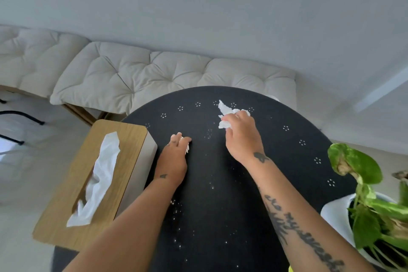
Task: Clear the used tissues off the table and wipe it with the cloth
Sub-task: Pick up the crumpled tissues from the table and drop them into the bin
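On the dark round surface [220, 194], the left grip [175, 152] curls round a small crumpled tissue [187, 147], near the wooden tissue box [123, 139]. The right grip [241, 137] holds a larger crumpled tissue [224, 111] farther back. The tattoo script [309, 235] on the right forearm is too blurred to read.

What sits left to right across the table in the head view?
tissue box → left hand gripping a small tissue wad → right hand gripping a crumpled tissue → potted plant
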